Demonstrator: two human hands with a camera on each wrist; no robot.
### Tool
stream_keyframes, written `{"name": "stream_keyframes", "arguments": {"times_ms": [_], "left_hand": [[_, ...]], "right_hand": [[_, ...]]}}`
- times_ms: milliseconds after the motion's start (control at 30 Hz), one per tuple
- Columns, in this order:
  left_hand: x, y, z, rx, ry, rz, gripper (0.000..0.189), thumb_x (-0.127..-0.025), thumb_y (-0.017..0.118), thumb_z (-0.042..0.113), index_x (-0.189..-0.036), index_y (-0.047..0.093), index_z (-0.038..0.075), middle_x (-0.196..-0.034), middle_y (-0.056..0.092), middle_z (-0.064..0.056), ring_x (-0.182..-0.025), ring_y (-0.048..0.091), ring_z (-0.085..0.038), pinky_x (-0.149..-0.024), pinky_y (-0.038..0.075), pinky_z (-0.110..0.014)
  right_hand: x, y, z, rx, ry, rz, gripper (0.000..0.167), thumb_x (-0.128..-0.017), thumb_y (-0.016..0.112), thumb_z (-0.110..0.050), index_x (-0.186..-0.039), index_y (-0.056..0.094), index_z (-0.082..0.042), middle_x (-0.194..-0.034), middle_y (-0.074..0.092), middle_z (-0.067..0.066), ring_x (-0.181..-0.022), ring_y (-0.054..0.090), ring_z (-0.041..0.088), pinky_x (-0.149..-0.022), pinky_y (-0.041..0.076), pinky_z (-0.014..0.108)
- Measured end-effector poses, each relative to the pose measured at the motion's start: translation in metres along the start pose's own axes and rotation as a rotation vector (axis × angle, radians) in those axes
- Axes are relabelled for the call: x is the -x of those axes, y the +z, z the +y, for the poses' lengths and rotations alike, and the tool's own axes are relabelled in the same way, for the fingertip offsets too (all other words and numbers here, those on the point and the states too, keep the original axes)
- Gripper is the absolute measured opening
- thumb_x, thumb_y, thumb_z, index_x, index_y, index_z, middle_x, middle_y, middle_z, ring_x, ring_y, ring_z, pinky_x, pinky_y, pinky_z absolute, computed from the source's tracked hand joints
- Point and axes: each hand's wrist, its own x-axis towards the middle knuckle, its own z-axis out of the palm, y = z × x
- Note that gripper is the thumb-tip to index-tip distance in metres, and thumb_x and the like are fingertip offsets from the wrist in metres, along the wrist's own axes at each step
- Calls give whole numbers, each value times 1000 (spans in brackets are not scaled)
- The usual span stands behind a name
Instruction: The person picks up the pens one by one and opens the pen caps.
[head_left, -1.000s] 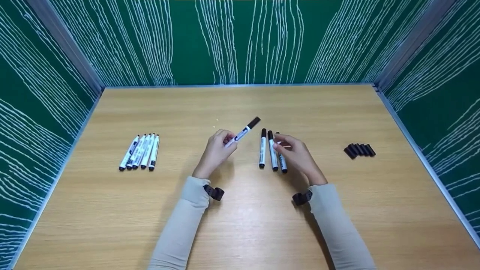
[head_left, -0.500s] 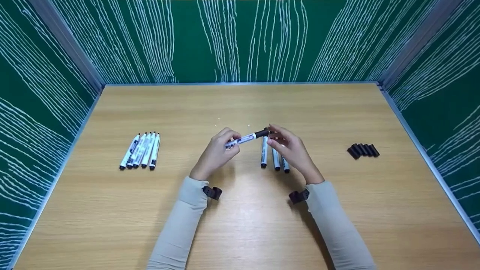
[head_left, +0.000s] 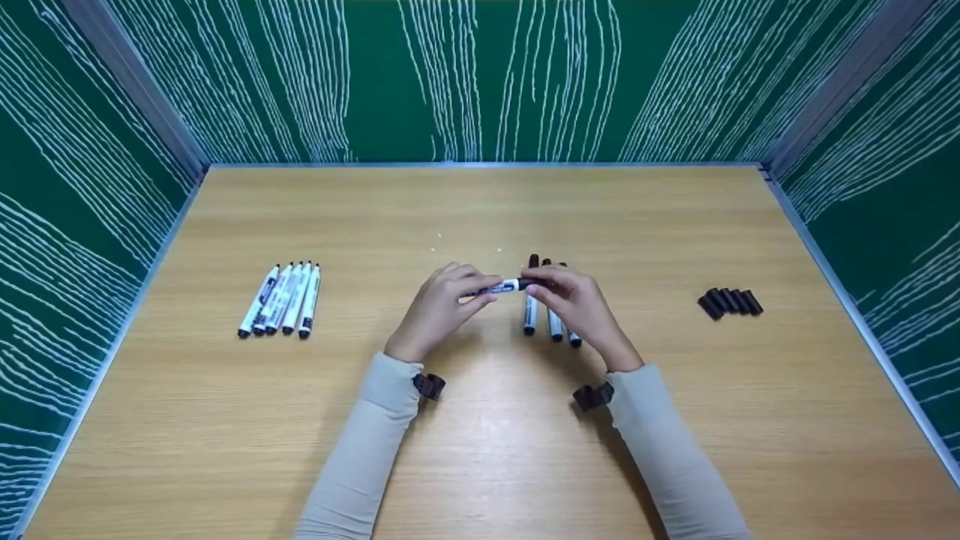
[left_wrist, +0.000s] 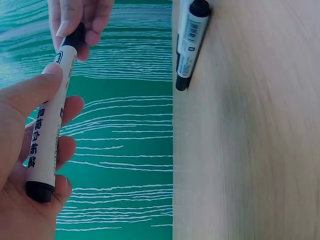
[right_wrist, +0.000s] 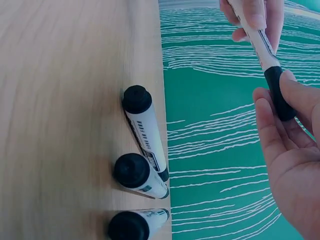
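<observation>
A white marker with a black cap lies nearly level between my two hands, above the table. My left hand grips its white barrel, thumb on one side and fingers around the other, as the left wrist view shows. Pinched between the thumb and fingers of my right hand is the black cap, which sits against the barrel. Beneath and beside the right hand, three capped markers lie on the table in a row, partly hidden by that hand.
Several uncapped markers lie side by side at the left of the wooden table. At the right sits a row of loose black caps. Green panels with white lines border the back and sides. Tiny white specks dot the table.
The marker has swung from a slant to nearly level. My right hand has left the lying markers and taken hold of the cap; the hands have come closer together.
</observation>
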Motion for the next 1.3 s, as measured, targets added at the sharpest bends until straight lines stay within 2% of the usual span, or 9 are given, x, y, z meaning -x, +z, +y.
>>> {"name": "stream_keyframes", "arguments": {"times_ms": [200, 300, 433, 567, 767, 933, 1067, 1300], "left_hand": [[0, 0, 2, -156, 138, 53, 24, -88, 70, 21, -111, 73, 13, -93, 70, 0, -83, 60, -16, -73, 49, -32], [-1, 1, 4, -183, 170, 48, 23, -88, 69, 17, -110, 71, 10, -94, 69, -2, -83, 61, -16, -73, 51, -30], [-2, 1, 4, -157, 151, 25, 23, -89, 68, 14, -111, 70, 9, -98, 68, -3, -83, 61, -15, -75, 53, -28], [-3, 2, 5, -142, 120, 2, 24, -92, 65, 18, -114, 69, 10, -102, 68, -3, -89, 61, -15, -80, 53, -27], [-3, 4, 6, -174, 149, 34, 26, -89, 68, 20, -113, 71, 11, -97, 68, -2, -84, 60, -14, -74, 52, -26], [-1, 7, 5, -236, 182, 76, 26, -87, 71, 23, -111, 73, 15, -92, 68, 1, -79, 60, -13, -69, 52, -24], [-1, 8, 4, -287, 177, 74, 26, -87, 70, 28, -111, 73, 19, -89, 69, 4, -77, 60, -12, -64, 51, -24], [0, 9, 5, -330, 164, 26, 25, -92, 64, 31, -113, 72, 20, -90, 70, 5, -75, 61, -11, -61, 51, -25]], "right_hand": [[1, 0, -4, 36, -22, 15, 27, -89, 66, -17, -113, 70, -4, -108, 70, 9, -88, 63, 10, -77, 51, 16], [1, 0, -5, 49, -38, 21, 25, -88, 68, -15, -111, 71, -5, -108, 71, 9, -89, 63, 10, -77, 51, 17], [0, 0, -6, 58, -59, 30, 23, -87, 68, -11, -109, 71, -5, -108, 71, 9, -91, 64, 13, -79, 52, 17], [1, -1, -7, 46, -61, 37, 22, -87, 68, -9, -109, 72, -5, -108, 71, 9, -92, 64, 15, -80, 52, 17], [1, 0, -8, 44, -77, 29, 25, -86, 69, -8, -110, 71, -4, -111, 70, 12, -98, 67, 23, -83, 54, 20], [2, 2, -7, 177, -159, -17, 27, -88, 67, -10, -115, 69, -3, -114, 69, 14, -101, 68, 26, -86, 55, 30], [3, 3, -7, 269, -218, -61, 29, -90, 64, -11, -117, 67, -2, -115, 69, 14, -102, 68, 26, -86, 56, 32], [3, 3, -10, 298, -207, -106, 27, -92, 61, -10, -117, 68, -2, -113, 70, 13, -105, 67, 26, -90, 54, 32]]}}
